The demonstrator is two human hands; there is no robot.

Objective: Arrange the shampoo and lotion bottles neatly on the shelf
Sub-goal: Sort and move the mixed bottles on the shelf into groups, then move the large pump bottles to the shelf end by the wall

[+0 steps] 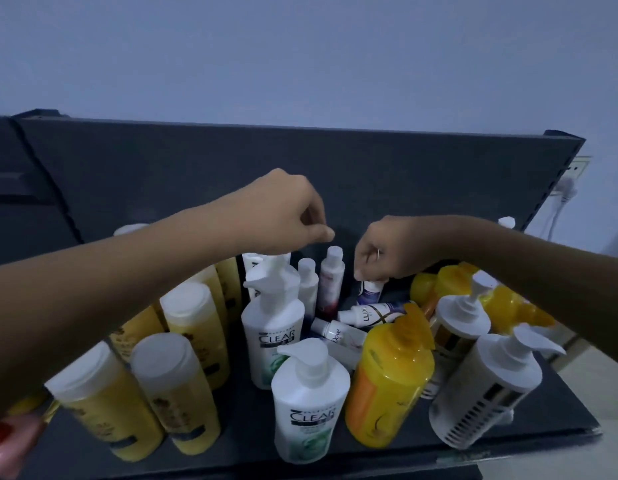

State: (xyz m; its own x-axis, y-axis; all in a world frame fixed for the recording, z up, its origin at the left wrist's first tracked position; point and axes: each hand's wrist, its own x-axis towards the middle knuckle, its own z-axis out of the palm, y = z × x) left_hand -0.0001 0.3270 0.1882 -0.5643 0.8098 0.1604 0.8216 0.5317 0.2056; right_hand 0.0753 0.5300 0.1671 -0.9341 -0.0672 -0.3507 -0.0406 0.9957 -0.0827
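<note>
Many bottles crowd a dark shelf (252, 441). My right hand (387, 251) grips the top of a small white and purple bottle (369, 292) at the back middle. My left hand (286, 216) hovers above a small red and white bottle (331, 282), fingers pinched together, holding nothing. Two small bottles, a Lux bottle (373, 314) and a Dove bottle (338, 336), lie on their sides below my right hand. Two white Clear pump bottles (307, 403) stand in the middle. Yellow flip-cap bottles (183, 386) stand in rows on the left.
Yellow-orange pump bottles (390, 382) and white striped pump bottles (487, 386) stand on the right. The shelf's dark back panel (404, 174) rises behind. A wall socket with a plugged cable (567, 187) is at the far right. A pink-red object (6, 441) sits at the bottom left corner.
</note>
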